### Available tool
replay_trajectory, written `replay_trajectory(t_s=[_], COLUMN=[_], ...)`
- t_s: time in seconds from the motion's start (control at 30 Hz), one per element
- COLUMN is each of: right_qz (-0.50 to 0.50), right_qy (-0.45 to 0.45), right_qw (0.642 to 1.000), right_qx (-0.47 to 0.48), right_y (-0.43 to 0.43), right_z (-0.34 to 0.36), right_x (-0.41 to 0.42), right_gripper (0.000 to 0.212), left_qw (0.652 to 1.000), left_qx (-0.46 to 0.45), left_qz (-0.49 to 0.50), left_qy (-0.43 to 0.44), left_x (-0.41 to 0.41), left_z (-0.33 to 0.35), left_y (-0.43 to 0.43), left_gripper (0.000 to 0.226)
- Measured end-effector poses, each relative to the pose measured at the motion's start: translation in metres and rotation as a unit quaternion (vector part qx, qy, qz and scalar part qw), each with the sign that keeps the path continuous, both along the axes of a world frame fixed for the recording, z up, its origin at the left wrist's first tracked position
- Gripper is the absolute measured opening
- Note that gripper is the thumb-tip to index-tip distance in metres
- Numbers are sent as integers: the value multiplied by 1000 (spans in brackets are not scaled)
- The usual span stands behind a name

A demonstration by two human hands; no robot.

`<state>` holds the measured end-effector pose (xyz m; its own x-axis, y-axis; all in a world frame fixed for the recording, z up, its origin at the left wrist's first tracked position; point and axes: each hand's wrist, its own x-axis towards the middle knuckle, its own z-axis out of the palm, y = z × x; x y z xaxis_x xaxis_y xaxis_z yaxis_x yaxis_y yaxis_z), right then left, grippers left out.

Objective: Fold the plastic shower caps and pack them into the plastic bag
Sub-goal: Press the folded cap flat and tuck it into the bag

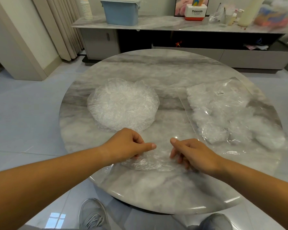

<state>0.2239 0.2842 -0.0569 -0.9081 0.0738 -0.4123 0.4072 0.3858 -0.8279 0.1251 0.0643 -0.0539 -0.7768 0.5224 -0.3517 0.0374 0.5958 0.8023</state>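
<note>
Head view, at the round marble table [156,188].

Containers first. The plastic bag [204,106] lies flat on the right side of the table, mouth toward the near right edge. Inside it are folded caps [223,113], white and crumpled, bunched in several lumps; a few lumps sit at the mouth end, and I cannot tell whether they are fully inside the bag. A small white label [219,93] with a barcode is on the far end of the bag; its print is too small to read.

The pile of caps [123,105], unfolded, rests left of centre as a round, loose stack, well apart from the bag.

One shower cap [150,161] lies near the front edge of the table, between my hands. My left hand [128,145] has its fingers curled onto the cap's left edge, thumb stretched toward the right. My right hand [194,153] has its fingers curled down into the cap's right side, thumb pointing left. Both grasp the thin clear plastic.

Behind the table, on the sideboard [156,24]: a blue bin [121,14] with a pale lid and a clear liner at its rim, contents hidden. Left of it is a stack of paper cups [86,9]. To the right, a white and red box [195,13] reads "Panasonic"; the smaller line under it is unreadable.
</note>
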Motion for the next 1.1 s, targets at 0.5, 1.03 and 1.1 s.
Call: replay_trajectory(t_s=[0.5,1.03,1.1], right_qz=[163,359,365], right_qy=[122,223,227], right_qw=[930,860,852], right_qx=[305,287,301], right_y=[-13,-19,-19], right_z=[24,-19,-20], right_x=[-2,13,13], right_gripper=[29,47,49], left_qw=[941,969,993], left_qx=[-238,-219,-91], left_qz=[-65,-87,-22], left_qy=[230,79,-69], left_x=[7,-3,2], left_z=[-13,4,7], left_y=[0,-3,0], left_gripper=[69,45,32])
